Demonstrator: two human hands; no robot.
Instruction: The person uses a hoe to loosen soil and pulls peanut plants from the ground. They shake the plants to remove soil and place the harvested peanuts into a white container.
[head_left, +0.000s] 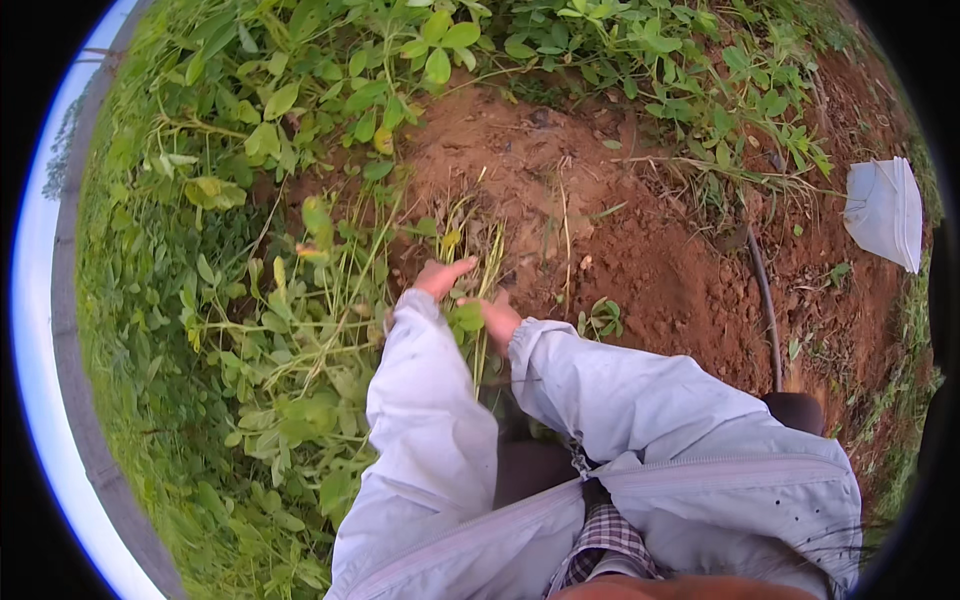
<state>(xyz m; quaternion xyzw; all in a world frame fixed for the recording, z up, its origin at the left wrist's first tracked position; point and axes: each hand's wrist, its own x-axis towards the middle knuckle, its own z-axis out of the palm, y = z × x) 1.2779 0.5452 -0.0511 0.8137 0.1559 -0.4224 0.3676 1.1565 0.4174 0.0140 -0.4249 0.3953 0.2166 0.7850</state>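
Both hands reach down into leafy green plants at the edge of bare reddish soil. My left hand (444, 277) is among the thin stems, its thumb stretched towards the right; leaves hide most of its fingers. Just to its right, my right hand (499, 319) lies beside a bunch of yellow-green stems (491, 262), with a green leaf (469, 316) between the hands. Whether either hand grips the stems cannot be made out. Leafy plants (300, 360) lie thickly to the left of my left sleeve.
Reddish soil (652, 292) spreads to the right, with a small seedling (602, 318) near my right sleeve. A thin dark stick or handle (765, 307) lies beyond it. At the far right stands a white plastic container (885, 214). More leafy plants (660, 45) grow ahead.
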